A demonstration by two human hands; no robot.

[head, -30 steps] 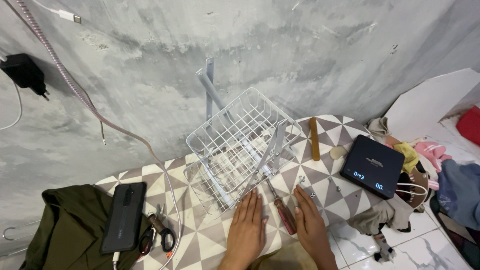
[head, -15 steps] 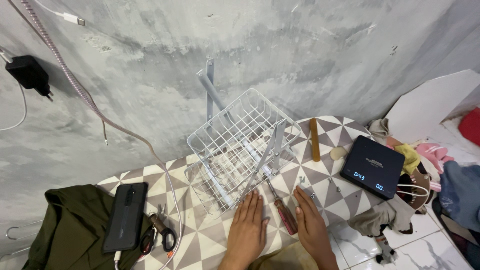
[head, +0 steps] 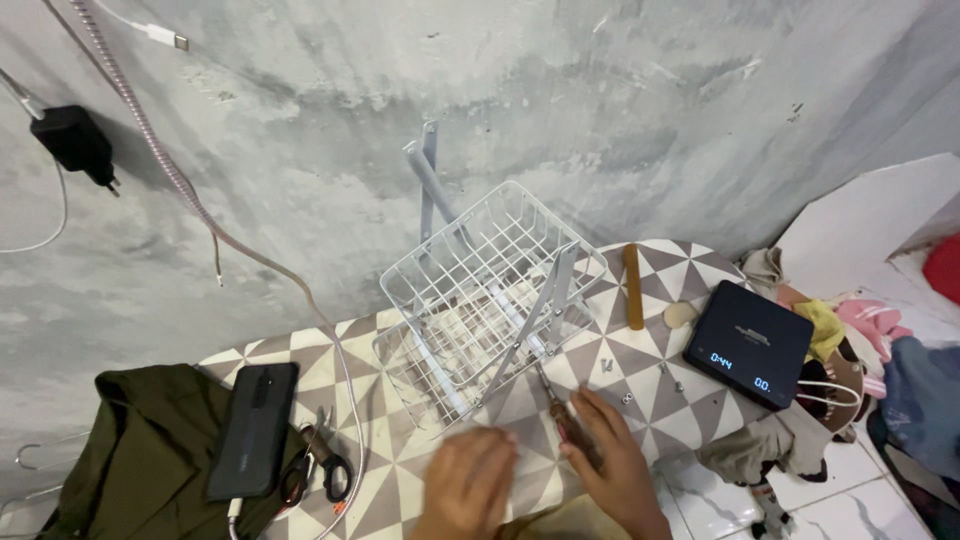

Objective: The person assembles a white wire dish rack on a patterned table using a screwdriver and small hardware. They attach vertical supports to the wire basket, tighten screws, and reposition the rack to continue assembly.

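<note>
Head view: the right hand [head: 608,458] closes around a brown-handled screwdriver [head: 566,418] at the patterned table [head: 690,262]'s front edge, beside the white wire basket [head: 480,300]. The left hand [head: 468,478] (blurred) lies flat, holding nothing.

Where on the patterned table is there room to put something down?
Bare tabletop lies between the scissors and the left hand. A smaller patch sits between the wire basket and the black scale, dotted with screws. Around the right hand and screwdriver it is crowded.

A home corner: bare concrete wall [head: 620,110], patterned floor tiles [head: 640,350], scattered clothes [head: 900,350].
</note>
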